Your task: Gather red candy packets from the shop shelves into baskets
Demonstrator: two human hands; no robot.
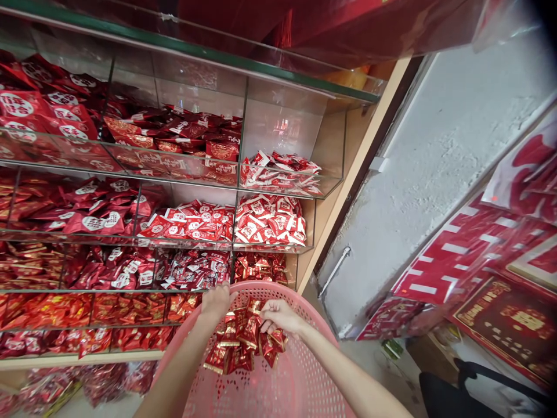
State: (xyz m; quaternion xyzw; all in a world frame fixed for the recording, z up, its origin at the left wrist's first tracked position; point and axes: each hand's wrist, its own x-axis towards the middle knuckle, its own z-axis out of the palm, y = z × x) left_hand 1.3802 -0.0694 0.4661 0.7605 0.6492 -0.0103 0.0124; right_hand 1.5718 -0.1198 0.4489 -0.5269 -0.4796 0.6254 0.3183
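A pink perforated plastic basket [304,360] is in front of me, tilted against the shelves. My left hand [216,303] is closed over its far rim, with the fingertips partly hidden. Inside the basket lies a pile of small red and gold wrapped candies [237,334]. My right hand [281,317] is over the pile's right side, its fingers curled and pinched on a candy wrapper. Just beyond the rim, a glass compartment holds similar red and gold candies [261,267].
Glass-fronted shelves [191,241] with dividers hold red and white packets in several rows. A wooden side panel [335,212] ends them on the right, beside a grey wall [418,168]. Red printed goods [461,249] and a black chair [448,395] stand further right. Bagged packets [100,380] lie below the shelves.
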